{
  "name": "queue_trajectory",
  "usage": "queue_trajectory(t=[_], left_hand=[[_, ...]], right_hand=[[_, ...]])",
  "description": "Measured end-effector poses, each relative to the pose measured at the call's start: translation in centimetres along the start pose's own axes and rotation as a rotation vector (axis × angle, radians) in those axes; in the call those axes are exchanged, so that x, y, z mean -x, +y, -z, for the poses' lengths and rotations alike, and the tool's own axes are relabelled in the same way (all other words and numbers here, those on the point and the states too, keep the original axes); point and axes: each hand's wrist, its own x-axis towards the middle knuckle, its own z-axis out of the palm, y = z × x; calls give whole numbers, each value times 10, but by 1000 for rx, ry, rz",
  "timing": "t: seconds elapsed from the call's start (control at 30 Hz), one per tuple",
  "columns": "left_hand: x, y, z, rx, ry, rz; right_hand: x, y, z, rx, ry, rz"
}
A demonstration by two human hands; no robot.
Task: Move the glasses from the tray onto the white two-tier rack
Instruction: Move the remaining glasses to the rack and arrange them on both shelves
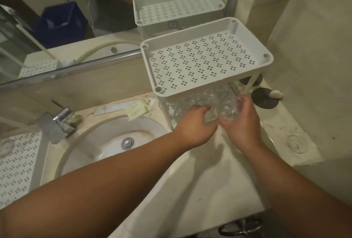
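Observation:
The white two-tier rack (253, 64) stands at the back right of the counter, and its perforated top tier holds nothing. Several clear glasses (182, 104) crowd the lower tier under it. My left hand (194, 125) grips a clear glass (206, 111) at the front edge of the lower tier. Just to its right, my right hand (242, 121) grips another clear glass (229, 109) at the same edge. The two hands almost touch. A white perforated tray (17, 165) lies at the far left beside the sink, with no glasses seen on it.
A round white sink (114, 138) with a chrome tap (57, 123) lies left of the rack. Paper sachets (137, 108) sit behind the sink. A dark round coaster (263, 98) and a white pebble (276, 94) sit right of the rack. The mirror (76, 19) lines the back wall.

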Motion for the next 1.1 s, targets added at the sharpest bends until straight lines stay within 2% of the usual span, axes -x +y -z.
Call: queue_trajectory(t=[0.17, 0.33, 0.53, 0.63, 0.77, 1.1], left_hand=[[-12, -12, 1, -456, -92, -36], [-26, -22, 0, -665, -205, -21], [-37, -31, -2, -711, -325, 16], [-38, -35, -3, -705, -329, 14], [-37, -38, -4, -688, -338, 13], [-35, -41, -2, -679, -345, 7]], right_hand=[[-27, 9, -11, 67, 37, 12], [-43, 20, -24, 139, 26, 59], [-58, 26, -33, 283, -8, 12], [-59, 27, -37, 331, -66, -16], [-56, 31, -37, 234, -111, 50], [-71, 38, -48, 477, -101, -68]])
